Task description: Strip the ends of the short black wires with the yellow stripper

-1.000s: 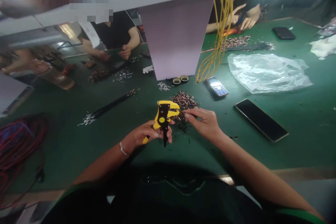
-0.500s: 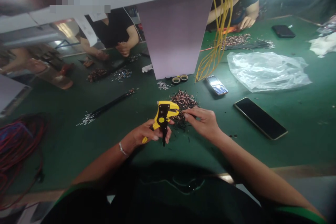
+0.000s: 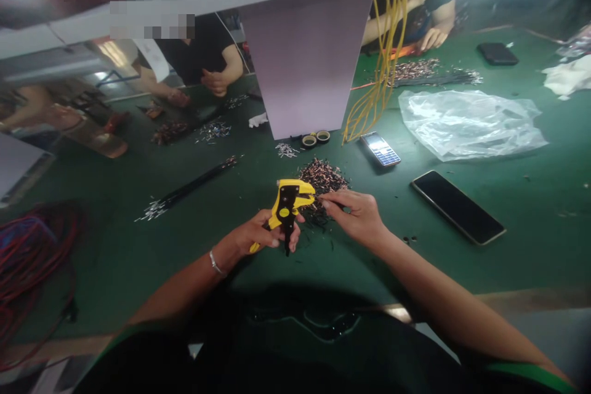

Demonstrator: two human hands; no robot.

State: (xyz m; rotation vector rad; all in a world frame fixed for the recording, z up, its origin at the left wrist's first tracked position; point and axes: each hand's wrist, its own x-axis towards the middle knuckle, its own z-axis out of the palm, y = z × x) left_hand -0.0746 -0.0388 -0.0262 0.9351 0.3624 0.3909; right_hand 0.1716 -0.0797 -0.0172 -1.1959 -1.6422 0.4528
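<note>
My left hand [image 3: 265, 234] is wrapped round the handles of a yellow and black wire stripper [image 3: 285, 212], whose jaws point right. Close by the jaw tips, my right hand [image 3: 355, 212] pinches a thin wire between thumb and forefinger; most of it is hidden by the fingers. Behind and below the jaws lies a pile of short dark and copper-coloured wire pieces [image 3: 325, 175]. A bundle of black wires [image 3: 194, 188] with bare silvery ends rests on the green table [image 3: 258, 289] to the left.
Two tape rolls [image 3: 316, 138] and small white pieces [image 3: 287, 150] lie before an upright panel [image 3: 307, 74]. A keypad phone [image 3: 381, 149], a smartphone [image 3: 458, 206] and a plastic bag [image 3: 471, 123] are right. Yellow wires [image 3: 388, 49] hang down. Red cables [image 3: 34, 258] lie left. Co-workers' hands [image 3: 216, 82] show opposite.
The stripper's jaws look slightly closer together and the tool sits a touch lower. Both my hands have otherwise hardly moved.
</note>
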